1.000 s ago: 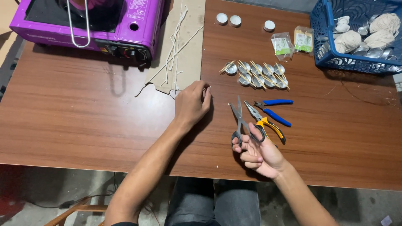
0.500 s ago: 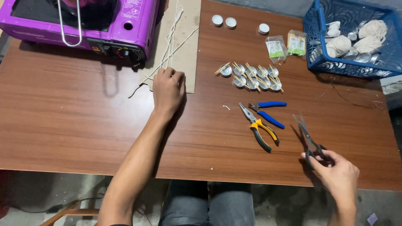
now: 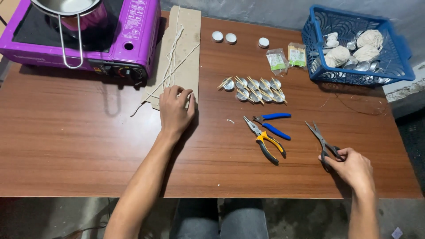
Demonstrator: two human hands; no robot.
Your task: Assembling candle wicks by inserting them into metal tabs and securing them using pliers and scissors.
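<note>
A purple portable gas stove (image 3: 88, 35) sits far left. The left hand (image 3: 175, 110) presses loosely curled fingers onto white wax-coated wicks (image 3: 170, 66) on brown cardboard (image 3: 188, 53). Right hand (image 3: 352, 166) grips dark metal scissors (image 3: 322, 140) on the wooden surface (image 3: 66, 146).

Thin pale strings (image 3: 170, 66) lie lengthwise across a flat piece of cardboard (image 3: 188, 44), their near ends under the left hand's (image 3: 175, 110) fingertips. Dark-handled scissors (image 3: 322, 142) lie flat on the wooden table, blades closed and pointing away, handles in the right hand (image 3: 352, 168).
</note>
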